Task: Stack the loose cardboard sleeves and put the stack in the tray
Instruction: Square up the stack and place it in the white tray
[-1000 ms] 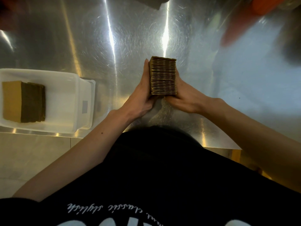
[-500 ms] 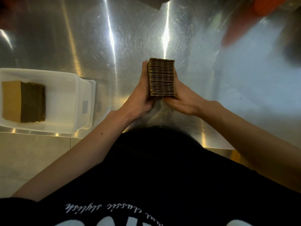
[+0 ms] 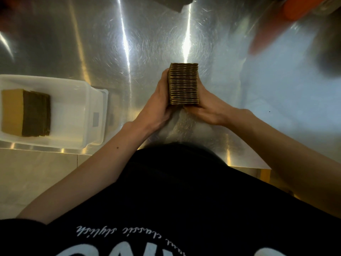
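A squared-up stack of brown cardboard sleeves (image 3: 184, 84) stands on edge in the middle of the steel table, its ribbed edges facing me. My left hand (image 3: 156, 106) presses flat along the stack's left side. My right hand (image 3: 206, 109) holds the right side and the near lower corner, its fingers mostly hidden behind the stack. A white plastic tray (image 3: 92, 108) sits at the left table edge. An earlier stack of sleeves (image 3: 27, 112) lies inside it at the left end.
The shiny steel table (image 3: 129, 43) stretches ahead and to the right. An orange object (image 3: 299, 8) and a blurred dark shape sit at the far right. A dark item (image 3: 177, 2) lies at the far top edge. Tiled floor shows below the tray.
The stack and both hands have shifted slightly to the left and toward me; both hands keep the same hold.
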`<state>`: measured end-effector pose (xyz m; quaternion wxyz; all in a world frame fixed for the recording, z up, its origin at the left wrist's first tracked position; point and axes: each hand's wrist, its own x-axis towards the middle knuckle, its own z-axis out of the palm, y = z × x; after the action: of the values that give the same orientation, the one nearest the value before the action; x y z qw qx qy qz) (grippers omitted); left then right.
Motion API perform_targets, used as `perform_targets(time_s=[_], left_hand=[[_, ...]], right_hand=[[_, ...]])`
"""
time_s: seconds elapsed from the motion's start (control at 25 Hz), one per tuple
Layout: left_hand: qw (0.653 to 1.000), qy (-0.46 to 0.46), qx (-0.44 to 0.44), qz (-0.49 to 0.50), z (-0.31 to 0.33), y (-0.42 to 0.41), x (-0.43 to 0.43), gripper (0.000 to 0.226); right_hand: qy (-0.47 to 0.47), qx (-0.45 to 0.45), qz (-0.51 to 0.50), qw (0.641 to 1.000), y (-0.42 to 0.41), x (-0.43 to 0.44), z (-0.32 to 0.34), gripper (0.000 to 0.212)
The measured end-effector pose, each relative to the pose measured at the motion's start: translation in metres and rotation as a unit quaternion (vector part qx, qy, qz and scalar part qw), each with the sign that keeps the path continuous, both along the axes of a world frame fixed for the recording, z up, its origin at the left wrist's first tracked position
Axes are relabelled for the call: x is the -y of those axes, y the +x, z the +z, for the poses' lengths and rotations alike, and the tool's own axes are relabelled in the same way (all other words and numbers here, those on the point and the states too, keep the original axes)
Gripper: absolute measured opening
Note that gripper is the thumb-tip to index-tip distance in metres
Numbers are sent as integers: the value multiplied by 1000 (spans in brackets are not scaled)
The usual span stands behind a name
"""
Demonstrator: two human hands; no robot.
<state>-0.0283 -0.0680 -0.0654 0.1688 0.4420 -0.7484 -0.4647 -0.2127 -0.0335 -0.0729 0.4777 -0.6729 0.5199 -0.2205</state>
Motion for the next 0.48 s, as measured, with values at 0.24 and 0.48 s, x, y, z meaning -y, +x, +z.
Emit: perform_targets(time_s=[0.24,0.48], left_hand=[[999,44,21,-3,21,8,3,77],[989,121,78,-42,46,33,8,91]], right_hand=[[9,17,-1,1000,0,3,14,87],[111,61,-4,992,1,-9,44,73]])
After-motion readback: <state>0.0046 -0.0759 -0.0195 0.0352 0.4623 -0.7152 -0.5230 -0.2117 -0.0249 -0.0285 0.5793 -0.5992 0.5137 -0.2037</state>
